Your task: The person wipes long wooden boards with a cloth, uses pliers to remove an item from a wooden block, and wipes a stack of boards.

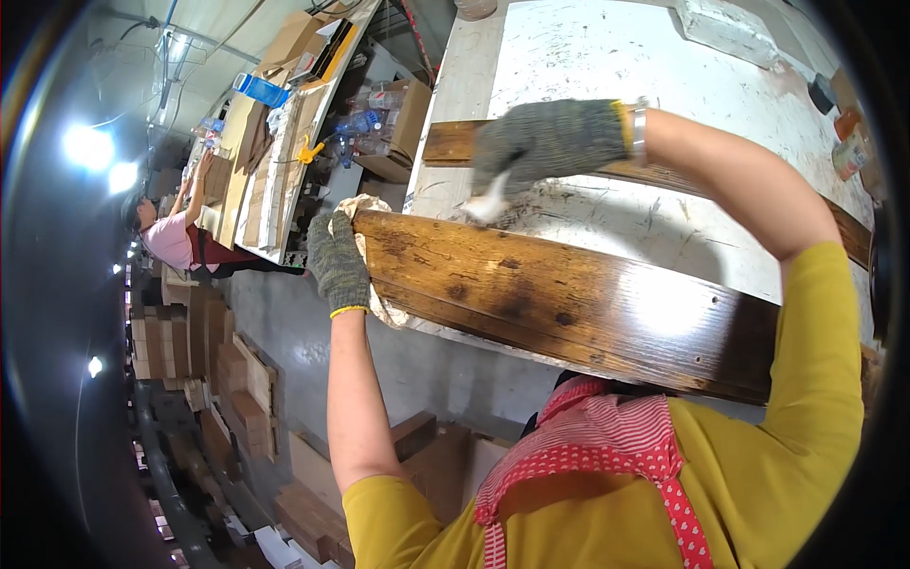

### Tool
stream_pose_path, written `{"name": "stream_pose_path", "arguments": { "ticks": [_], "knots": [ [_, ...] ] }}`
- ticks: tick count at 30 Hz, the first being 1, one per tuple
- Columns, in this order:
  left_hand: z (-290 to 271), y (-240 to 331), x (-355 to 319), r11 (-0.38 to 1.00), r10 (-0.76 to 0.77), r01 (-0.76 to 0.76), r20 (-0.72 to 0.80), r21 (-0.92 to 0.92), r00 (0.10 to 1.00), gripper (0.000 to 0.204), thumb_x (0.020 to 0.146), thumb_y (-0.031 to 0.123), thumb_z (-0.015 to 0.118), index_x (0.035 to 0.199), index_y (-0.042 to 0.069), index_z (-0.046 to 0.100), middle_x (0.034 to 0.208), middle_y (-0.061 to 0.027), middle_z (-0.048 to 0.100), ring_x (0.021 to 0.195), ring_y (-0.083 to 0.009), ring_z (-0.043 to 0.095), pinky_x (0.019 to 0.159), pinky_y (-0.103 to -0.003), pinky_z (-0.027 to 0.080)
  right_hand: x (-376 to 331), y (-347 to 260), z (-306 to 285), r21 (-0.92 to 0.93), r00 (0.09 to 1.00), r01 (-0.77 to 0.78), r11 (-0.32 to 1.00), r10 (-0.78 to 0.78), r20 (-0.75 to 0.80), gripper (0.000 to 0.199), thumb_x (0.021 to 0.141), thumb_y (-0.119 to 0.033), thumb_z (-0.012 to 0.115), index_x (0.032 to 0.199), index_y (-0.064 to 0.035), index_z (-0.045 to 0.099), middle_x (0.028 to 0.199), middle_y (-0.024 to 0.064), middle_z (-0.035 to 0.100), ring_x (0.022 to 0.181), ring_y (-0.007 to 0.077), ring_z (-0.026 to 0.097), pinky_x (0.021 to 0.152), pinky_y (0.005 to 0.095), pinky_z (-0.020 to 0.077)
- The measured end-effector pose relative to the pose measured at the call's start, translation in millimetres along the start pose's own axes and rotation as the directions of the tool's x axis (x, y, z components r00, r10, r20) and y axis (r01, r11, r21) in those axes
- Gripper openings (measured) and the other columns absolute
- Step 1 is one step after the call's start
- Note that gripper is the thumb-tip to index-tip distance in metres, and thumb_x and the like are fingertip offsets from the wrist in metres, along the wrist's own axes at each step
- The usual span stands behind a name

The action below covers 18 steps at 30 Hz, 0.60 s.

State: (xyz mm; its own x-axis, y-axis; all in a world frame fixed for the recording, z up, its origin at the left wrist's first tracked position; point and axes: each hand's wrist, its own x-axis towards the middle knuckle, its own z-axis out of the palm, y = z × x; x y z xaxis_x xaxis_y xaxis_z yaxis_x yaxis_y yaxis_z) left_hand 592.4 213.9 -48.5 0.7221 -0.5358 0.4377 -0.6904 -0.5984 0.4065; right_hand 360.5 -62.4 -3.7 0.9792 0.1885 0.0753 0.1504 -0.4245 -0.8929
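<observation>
A long brown stained wooden board (531, 284) with a glossy, knotty face lies tilted along the near edge of the table. My left hand (336, 261), in a grey knit glove with a yellow cuff, is closed at the board's left end. A crumpled cream cloth (384, 305) sits between that glove and the wood. My right hand (555, 142), gloved alike and smeared by motion, is above the table beyond the board. From its fingers sticks a small white wad (488, 202), too blurred to name surely. Beneath that hand runs a second, narrower brown board (447, 144).
The white tabletop (588, 57) is marked with dark stains. A clear-wrapped block (725, 33) and a bottle (850, 156) stand toward the far right. To the left, a co-worker (171, 232) is at another bench (248, 180). Stacked cartons (251, 403) stand on the floor.
</observation>
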Motion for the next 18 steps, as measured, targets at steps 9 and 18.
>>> {"name": "stream_pose_path", "arguments": {
  "ticks": [9,18],
  "knots": [
    [9.5,-3.4,3.2,0.999,0.026,-0.027,-0.061,-0.025,0.998,0.030,0.096,0.027,0.054,0.099,-0.001,0.062,0.095,-0.0185,0.064,0.087,-0.0344,0.060,0.081,-0.043,0.046,18.1,33.4,17.5,-0.208,0.969,0.229,0.951,-0.244,-0.049,0.025,0.082,-0.015,0.072,0.106,-0.0082,0.072,0.104,0.0082,0.070,0.096,0.0202,0.065,0.089,0.0331,0.0512],
    [4.8,-4.6,2.4,0.999,0.042,-0.041,-0.045,0.014,0.998,0.030,0.097,0.028,0.052,0.099,-0.001,0.061,0.096,-0.0189,0.063,0.088,-0.0353,0.059,0.082,-0.043,0.045,-60.3,14.9,-6.9,0.011,0.983,0.175,0.984,-0.174,-0.061,0.021,0.084,-0.011,0.069,0.105,-0.0062,0.071,0.102,0.0091,0.070,0.097,0.0202,0.065,0.087,0.0337,0.0522]
  ]
}}
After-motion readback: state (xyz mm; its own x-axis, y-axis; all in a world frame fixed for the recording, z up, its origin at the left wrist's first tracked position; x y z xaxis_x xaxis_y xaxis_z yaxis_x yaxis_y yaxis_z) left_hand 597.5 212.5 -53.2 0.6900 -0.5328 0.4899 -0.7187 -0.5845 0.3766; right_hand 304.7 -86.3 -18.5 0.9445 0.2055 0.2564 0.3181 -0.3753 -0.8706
